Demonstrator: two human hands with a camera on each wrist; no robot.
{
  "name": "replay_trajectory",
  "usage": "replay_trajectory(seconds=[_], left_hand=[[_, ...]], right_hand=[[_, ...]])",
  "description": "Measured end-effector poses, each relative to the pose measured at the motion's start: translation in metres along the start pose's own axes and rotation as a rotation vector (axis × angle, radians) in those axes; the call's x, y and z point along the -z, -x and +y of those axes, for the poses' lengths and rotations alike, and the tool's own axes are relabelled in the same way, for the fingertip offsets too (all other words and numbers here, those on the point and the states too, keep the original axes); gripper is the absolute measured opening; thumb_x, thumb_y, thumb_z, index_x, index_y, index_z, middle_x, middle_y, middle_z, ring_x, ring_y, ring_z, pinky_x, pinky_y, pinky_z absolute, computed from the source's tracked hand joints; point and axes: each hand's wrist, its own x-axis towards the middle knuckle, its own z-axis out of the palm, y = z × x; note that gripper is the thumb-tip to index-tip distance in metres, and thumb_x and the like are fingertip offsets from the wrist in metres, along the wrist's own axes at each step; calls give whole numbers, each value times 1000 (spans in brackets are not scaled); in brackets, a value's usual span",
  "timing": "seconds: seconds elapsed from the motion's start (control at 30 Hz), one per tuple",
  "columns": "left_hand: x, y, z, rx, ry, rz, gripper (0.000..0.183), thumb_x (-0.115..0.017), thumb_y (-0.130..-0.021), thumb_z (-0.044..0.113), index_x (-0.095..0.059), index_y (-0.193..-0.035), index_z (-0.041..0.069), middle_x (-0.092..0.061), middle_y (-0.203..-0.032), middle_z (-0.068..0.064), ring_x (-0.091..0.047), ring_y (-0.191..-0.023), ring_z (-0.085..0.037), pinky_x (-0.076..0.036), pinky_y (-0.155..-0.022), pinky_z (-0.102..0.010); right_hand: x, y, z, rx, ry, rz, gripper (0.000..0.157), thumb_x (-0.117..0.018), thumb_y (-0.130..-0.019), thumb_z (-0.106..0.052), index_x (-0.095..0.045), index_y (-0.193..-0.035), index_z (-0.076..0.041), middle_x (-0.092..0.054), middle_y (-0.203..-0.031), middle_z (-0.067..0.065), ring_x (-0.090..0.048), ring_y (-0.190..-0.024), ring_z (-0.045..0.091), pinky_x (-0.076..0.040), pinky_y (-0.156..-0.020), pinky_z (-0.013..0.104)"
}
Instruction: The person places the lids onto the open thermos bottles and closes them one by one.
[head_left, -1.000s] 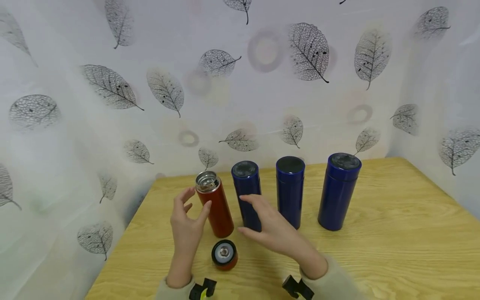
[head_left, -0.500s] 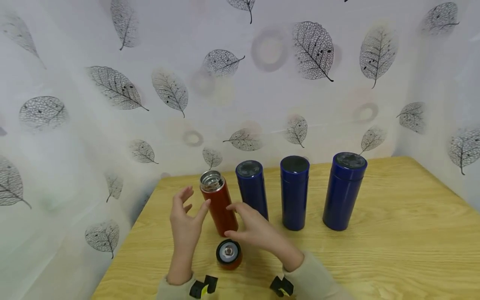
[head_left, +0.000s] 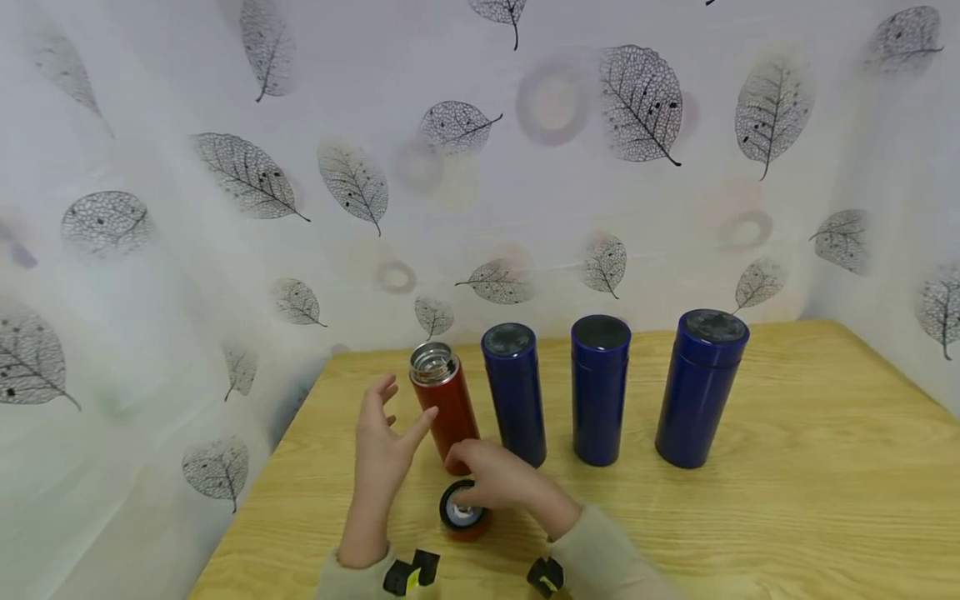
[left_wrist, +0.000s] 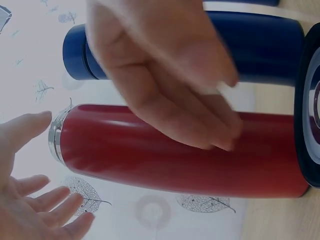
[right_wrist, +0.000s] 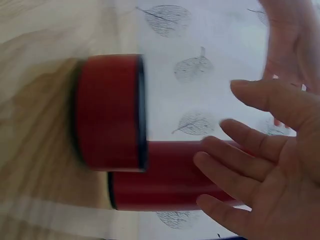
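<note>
An uncapped red thermos bottle stands upright, its steel mouth showing. In front of it the red lid lies with its inner side up. My left hand is spread beside the bottle, thumb and fingers apart, holding nothing. In the left wrist view its fingers are near the bottle's steel neck. My right hand hangs over the lid and overlaps its edge in the head view. The right wrist view shows the right fingers loosely extended, with a gap between them and the lid.
Several blue thermos bottles stand in a row right of the red one: a near blue bottle, a middle one and a far right one. Behind the wooden table hangs a leaf-patterned sheet.
My right hand has moved left and down, from in front of the blue bottle to over the lid. The left hand stays spread by the red bottle. The view has shifted slightly.
</note>
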Motion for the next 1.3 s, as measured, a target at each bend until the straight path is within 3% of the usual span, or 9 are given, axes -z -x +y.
replay_trajectory(seconds=[0.27, 0.43, 0.7, 0.9, 1.3], left_hand=[[-2, 1, -2, 7, -25, -94, 73, -71, -75, 15, -28, -131, -4, -32, -133, -21, -33, -121, -32, -34, -90, -48], [-4, 2, -3, 10, -46, -129, 76, -71, -76, 18, -25, -133, -4, -29, -135, -21, -31, -122, -33, -32, -92, -50], [-3, 1, -1, 34, -47, -157, 79, -70, -76, 22, -22, -134, -3, -27, -136, -22, -28, -123, -34, -29, -93, -53], [-2, -1, 1, 26, -32, -165, 81, -70, -76, 26, -21, -136, -1, -26, -137, -20, -28, -124, -32, -31, -92, -52], [-5, -12, 3, 83, 36, -123, 83, -71, -76, 26, -21, -136, -1, -24, -138, -19, -26, -125, -31, -30, -94, -50]], right_hand=[[-15, -2, 3, 77, 179, -73, 34, -70, -72, -16, -60, -104, -8, -56, -96, -4, -51, -83, 4, -43, -72, 20], [-21, -2, 5, 71, 221, -114, 38, -72, -71, -17, -59, -106, -10, -54, -92, -7, -47, -74, 3, -42, -68, 19], [-25, 1, 5, 77, 317, -189, 48, -78, -66, -24, -57, -109, -17, -53, -97, -10, -50, -83, 3, -42, -74, 21], [-24, 3, 6, 47, 331, -228, 53, -78, -67, -21, -55, -115, -18, -52, -103, -8, -50, -91, 6, -41, -81, 26], [-16, 17, 9, -64, 275, -279, 54, -77, -66, -11, -54, -113, -21, -53, -98, -5, -50, -82, 6, -44, -70, 24]])
